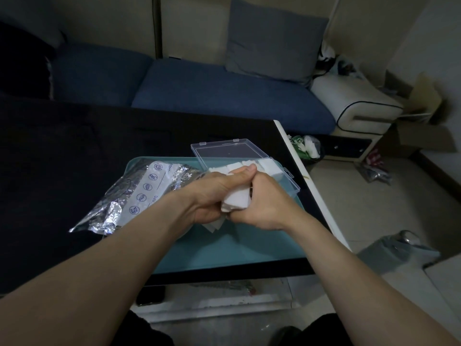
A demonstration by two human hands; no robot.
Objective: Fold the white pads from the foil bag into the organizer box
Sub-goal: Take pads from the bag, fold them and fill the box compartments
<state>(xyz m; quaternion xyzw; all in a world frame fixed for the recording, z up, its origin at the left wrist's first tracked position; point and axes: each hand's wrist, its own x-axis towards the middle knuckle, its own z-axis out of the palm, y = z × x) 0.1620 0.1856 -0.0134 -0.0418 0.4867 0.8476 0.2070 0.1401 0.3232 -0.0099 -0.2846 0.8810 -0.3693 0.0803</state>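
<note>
Two hands working one white pad

Both hands, left hand [212, 196] and right hand [262, 203], meet above a smooth teal tray [237, 248] on the dark table [74, 151], fingers clenched around a soft, creased white pad [235, 199]; much of it is hidden between the palms. Crinkled foil bag [139, 193] lies left. Clear plastic organizer box [249, 158], lid open, holds folded white squares, partly hidden behind the hands.

A tray [249, 248] lies on the table [74, 146]; the foil bag [139, 193] overlaps its left edge; the organizer box [279, 171] sits at its far right corner, pads [264, 163] inside; a sofa [199, 91] stands behind.
</note>
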